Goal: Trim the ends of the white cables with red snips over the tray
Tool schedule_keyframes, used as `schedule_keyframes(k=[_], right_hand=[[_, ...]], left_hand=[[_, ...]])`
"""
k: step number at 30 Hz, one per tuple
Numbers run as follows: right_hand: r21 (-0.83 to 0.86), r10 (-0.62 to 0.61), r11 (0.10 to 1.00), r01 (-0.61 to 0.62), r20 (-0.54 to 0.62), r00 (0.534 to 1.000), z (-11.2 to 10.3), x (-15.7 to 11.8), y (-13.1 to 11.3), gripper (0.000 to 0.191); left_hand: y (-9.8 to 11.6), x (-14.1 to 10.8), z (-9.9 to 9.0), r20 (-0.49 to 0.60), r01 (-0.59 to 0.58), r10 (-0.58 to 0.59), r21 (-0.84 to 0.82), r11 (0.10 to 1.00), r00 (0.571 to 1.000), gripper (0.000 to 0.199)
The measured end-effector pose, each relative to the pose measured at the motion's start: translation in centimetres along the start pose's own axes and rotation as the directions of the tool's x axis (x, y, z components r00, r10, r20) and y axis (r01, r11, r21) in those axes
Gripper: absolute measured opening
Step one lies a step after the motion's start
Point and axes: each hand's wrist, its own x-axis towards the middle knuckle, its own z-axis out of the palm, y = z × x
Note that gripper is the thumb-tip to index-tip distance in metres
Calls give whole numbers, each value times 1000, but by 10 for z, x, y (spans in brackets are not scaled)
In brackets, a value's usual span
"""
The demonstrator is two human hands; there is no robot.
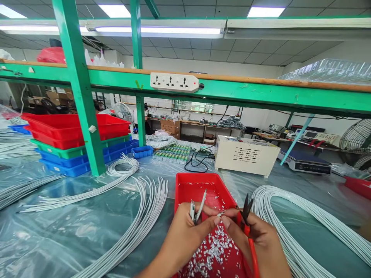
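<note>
Over a red tray (pixel 197 178), my left hand (pixel 185 227) is closed on several white cables (pixel 201 206), whose short ends stick up between thumb and fingers. My right hand (pixel 265 235) keeps a pair of scissors (pixel 254 253) with red handles in its palm, the dark blades pointing up and slightly apart. Thumb and forefinger of both hands meet at one small cable tip (pixel 220 214), mostly covered by the fingertips. Silvery foil scraps (pixel 217 247) are scattered in the tray below.
Bundles of white cable lie left (pixel 153 210) and right (pixel 268 193) of the tray. Behind it stands a beige vented box (pixel 246 156). Stacked bins (pixel 66 133) sit back left by a green post (pixel 84 96). A green shelf beam (pixel 232 90) with a power strip (pixel 174 82) crosses above.
</note>
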Motion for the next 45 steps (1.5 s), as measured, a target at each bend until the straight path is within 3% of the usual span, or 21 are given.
schedule_keyframes(k=[4, 7, 11, 17, 20, 22, 24, 28, 30, 34, 38, 45], right_hand=[[37, 55, 998, -54, -43, 998, 3, -1, 3, 26], [90, 63, 994, -58, -49, 997, 5, -1, 6, 24], [158, 62, 986, -60, -9, 998, 6, 0, 10, 24], [207, 123, 972, -113, -32, 992, 7, 1, 18, 30], [256, 135, 960, -112, -75, 988, 9, -1, 20, 29], [263, 131, 959, -106, -79, 988, 9, 0, 22, 27], [269, 126, 958, -104, -68, 990, 7, 2, 26, 26], [297, 136, 946, -128, -6, 991, -2, 10, 34, 28], [286, 158, 944, -166, 53, 986, -7, 12, 34, 29], [233, 182, 950, -210, 135, 974, -14, 16, 27, 25], [204, 154, 962, -182, 147, 977, -11, 15, 16, 23], [167, 118, 980, -108, -50, 992, 4, 0, 0, 25]], left_hand=[[5, -3, 1, -12, -131, 132, 79, 988, 991, 7], [4, -8, 1, -56, -252, 270, 212, 944, 961, 10], [0, -13, 2, -63, -363, 414, 376, 852, 908, 14], [-6, -13, 1, 19, -544, 615, 489, 682, 788, 13], [-8, -13, 0, 32, -560, 638, 517, 648, 769, 12], [-8, -13, 1, 26, -554, 632, 512, 657, 774, 12], [-6, -13, 1, 19, -515, 577, 476, 713, 816, 12], [4, -9, 3, 20, -313, 320, 272, 910, 947, 15], [8, -6, 3, 92, -208, 200, 80, 975, 975, 19], [13, -4, 4, 223, -65, 104, -177, 982, 969, 20], [13, -5, 6, 174, -20, 60, -223, 975, 983, 13], [13, -6, 7, 45, -39, 45, -131, 991, 998, 10]])
